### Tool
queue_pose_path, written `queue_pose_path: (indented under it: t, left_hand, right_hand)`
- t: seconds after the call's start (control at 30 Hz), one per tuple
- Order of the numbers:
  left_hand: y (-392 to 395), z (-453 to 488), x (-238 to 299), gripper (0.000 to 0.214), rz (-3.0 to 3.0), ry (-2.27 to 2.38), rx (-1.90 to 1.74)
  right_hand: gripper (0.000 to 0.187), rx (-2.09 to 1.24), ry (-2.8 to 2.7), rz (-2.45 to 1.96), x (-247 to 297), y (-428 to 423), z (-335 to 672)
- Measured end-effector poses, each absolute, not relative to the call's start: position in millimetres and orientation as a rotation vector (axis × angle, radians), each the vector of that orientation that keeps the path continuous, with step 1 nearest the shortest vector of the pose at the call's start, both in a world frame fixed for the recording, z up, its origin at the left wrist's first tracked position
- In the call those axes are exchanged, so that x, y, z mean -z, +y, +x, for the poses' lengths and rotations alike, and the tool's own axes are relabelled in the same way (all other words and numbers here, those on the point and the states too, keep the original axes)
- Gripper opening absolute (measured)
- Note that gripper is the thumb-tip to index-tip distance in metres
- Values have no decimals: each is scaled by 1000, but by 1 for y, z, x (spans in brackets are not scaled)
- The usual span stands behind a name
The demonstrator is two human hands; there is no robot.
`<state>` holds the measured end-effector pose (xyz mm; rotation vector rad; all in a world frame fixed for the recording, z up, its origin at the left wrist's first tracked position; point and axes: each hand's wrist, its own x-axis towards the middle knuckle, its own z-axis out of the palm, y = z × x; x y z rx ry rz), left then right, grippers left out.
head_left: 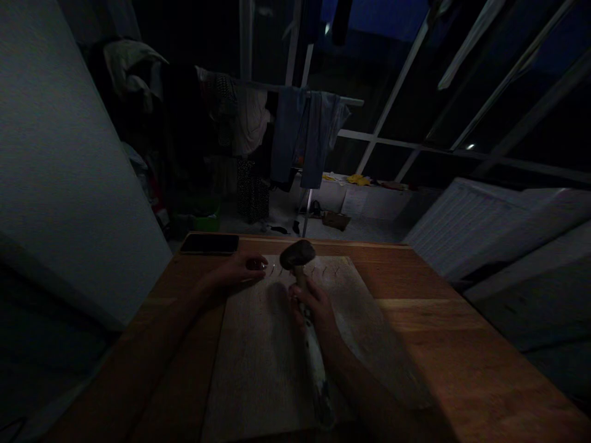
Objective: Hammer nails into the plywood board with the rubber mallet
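Note:
My right hand (316, 307) is wrapped around the handle of a hammer (314, 354), close below its dark, blunt head (298, 254). The head is raised over the far part of a pale wooden board (258, 363). Several thin nails (324, 271) stand in a row near the board's far edge, some of them behind the hammer. At the left end of that row, my left hand (240, 269) pinches a small glinting nail (265, 266) between thumb and fingertips. Dim light hides the nail's finer detail.
The board lies on a brown wooden table (438, 344). A dark phone (210, 243) rests at the table's far left corner. Beyond it, clothes (318, 135) hang on a rack. A white panel (69, 166) rises at the left, and a ribbed white object (466, 221) stands at the right.

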<state>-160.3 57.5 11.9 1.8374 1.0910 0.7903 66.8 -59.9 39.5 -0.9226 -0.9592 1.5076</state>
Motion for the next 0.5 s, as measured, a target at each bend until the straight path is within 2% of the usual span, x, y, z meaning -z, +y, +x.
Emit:
queue_pose_path:
  t: [0.1, 0.2, 0.3, 0.5]
  left_hand:
    - [61, -161, -10, 46, 1877, 1109, -768]
    - [62, -161, -10, 47, 1883, 1108, -767]
    - [62, -162, -11, 46, 1871, 1117, -776]
    - [59, -159, -14, 47, 1801, 1113, -810]
  right_hand:
    - [43, -1406, -721, -999, -35, -82, 91]
    - [52, -1330, -595, -1129, -24, -96, 117]
    - [57, -1343, -644, -1256, -14, -101, 134]
    - [53, -1459, -900, -1333, -23, -111, 148]
